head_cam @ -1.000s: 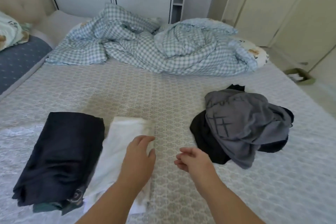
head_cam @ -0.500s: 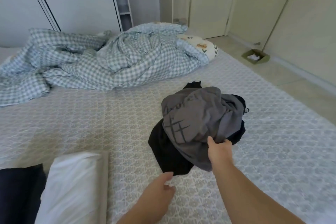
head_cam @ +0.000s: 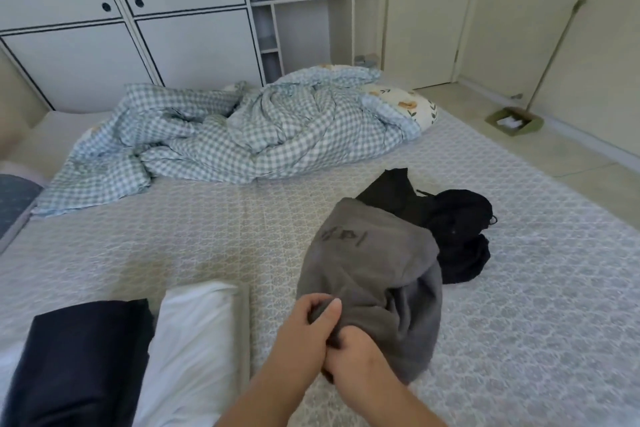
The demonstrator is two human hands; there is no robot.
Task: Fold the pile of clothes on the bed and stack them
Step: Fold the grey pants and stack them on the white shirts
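On the patterned bed cover [head_cam: 519, 288], my left hand [head_cam: 304, 329] and right hand [head_cam: 353, 354] both pinch the near edge of the grey garment [head_cam: 374, 270], beside black clothes [head_cam: 457, 229] and two folded piles.

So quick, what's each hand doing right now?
Left hand: closed, gripping the near edge of the grey garment.
Right hand: closed, gripping the same grey garment just beside the left.
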